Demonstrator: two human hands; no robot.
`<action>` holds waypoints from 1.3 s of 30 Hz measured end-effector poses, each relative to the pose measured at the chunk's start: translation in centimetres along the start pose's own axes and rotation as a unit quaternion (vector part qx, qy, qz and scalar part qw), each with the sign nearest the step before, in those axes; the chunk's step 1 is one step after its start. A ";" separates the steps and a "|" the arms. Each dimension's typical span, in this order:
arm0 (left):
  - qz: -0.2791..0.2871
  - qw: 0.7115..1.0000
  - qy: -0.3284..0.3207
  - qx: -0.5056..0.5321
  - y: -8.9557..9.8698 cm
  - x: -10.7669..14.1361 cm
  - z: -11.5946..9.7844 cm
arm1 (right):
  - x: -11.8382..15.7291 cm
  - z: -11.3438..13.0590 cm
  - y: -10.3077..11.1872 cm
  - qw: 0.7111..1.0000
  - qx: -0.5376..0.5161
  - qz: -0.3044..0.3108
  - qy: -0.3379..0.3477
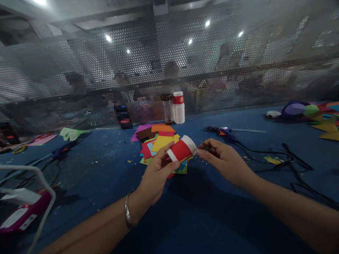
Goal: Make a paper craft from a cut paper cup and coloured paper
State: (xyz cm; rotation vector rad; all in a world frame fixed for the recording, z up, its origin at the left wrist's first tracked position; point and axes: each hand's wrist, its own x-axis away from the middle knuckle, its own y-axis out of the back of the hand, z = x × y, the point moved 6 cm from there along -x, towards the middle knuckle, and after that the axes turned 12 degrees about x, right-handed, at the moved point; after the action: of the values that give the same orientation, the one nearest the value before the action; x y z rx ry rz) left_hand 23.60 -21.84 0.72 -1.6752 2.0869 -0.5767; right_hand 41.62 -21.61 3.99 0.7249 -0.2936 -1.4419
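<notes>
A red and white paper cup point(181, 149) lies tilted in my left hand point(157, 170), whose fingers and thumb close around its lower end. Close to the cup's white rim is my right hand point(221, 157), its fingers pinched on a small dark tool that looks like scissors point(210, 149). The tool is mostly hidden by the fingers. Below and behind the cup, a pile of coloured paper point(160, 142) spreads over the blue table point(111, 169).
Behind the pile stand a clear jar point(167, 111) and a stack of paper cups point(179, 111). Glue guns point(224, 132) with black cables lie at both sides. A magenta power strip point(26, 211) is at lower left. People are beyond the perforated screen point(148, 63).
</notes>
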 end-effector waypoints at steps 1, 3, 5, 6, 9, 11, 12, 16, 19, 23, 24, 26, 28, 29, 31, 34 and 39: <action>0.000 1.000 -0.019 -0.003 0.0 0.0 -0.2 | 0.1 0.1 0.1 1.000 0.005 -0.012 0.004; -0.004 0.999 -0.044 -0.008 0.1 0.0 -0.4 | 0.5 0.1 0.0 1.000 -0.009 -0.016 0.002; -0.018 0.998 -0.060 -0.015 0.4 0.0 -0.4 | 0.9 0.4 -0.5 0.999 -0.038 0.005 0.004; -0.026 0.997 -0.066 -0.019 0.5 0.0 -0.4 | 1.2 0.6 -1.0 0.998 -0.054 0.024 0.006; -0.049 0.995 -0.081 -0.029 1.0 0.0 -0.2 | 1.8 1.2 -2.5 0.990 -0.111 0.093 0.002; -0.056 0.994 -0.091 -0.031 1.2 -0.1 -0.1 | 2.1 1.4 -3.5 0.980 -0.150 0.131 -0.019; -0.056 0.993 -0.096 -0.032 1.2 -0.1 -0.1 | 2.2 1.5 -3.8 0.975 -0.169 0.143 -0.033; -0.055 0.991 -0.116 -0.048 0.9 0.0 -0.3 | 2.5 1.3 -4.9 0.952 -0.230 0.179 -0.090; -0.060 0.989 -0.121 -0.061 0.8 0.0 -0.4 | 2.7 1.0 -5.4 0.941 -0.254 0.192 -0.113; -0.052 0.989 -0.123 -0.062 0.8 -0.1 -0.5 | 2.8 0.7 -5.4 0.935 -0.264 0.190 -0.138; -0.050 0.989 -0.126 -0.063 0.8 -0.1 -0.5 | 2.9 0.7 -5.4 0.935 -0.264 0.189 -0.143; -0.050 0.988 -0.130 -0.070 0.8 -0.1 -0.6 | 3.0 0.6 -5.5 0.934 -0.261 0.190 -0.154; -0.054 0.987 -0.132 -0.077 0.9 -0.1 -0.7 | 3.1 0.5 -5.6 0.933 -0.260 0.191 -0.162; -0.055 0.987 -0.131 -0.078 0.9 -0.1 -0.7 | 3.1 0.4 -5.6 0.932 -0.260 0.190 -0.165; -0.057 0.987 -0.131 -0.073 0.9 -0.1 -0.8 | 3.0 0.4 -5.7 0.932 -0.262 0.188 -0.167; -0.056 0.989 -0.123 -0.058 0.9 0.0 -0.7 | 3.0 0.3 -5.7 0.932 -0.263 0.181 -0.170; -0.058 0.994 -0.085 -0.048 1.0 -0.1 -0.2 | 2.9 0.4 -5.7 0.931 -0.262 0.176 -0.183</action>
State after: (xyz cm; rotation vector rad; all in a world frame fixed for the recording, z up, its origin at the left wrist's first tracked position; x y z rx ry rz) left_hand 22.66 -21.54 0.35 -1.8395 1.9353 -0.3595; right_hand 37.25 -24.35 0.10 -0.0392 -0.2899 -1.2223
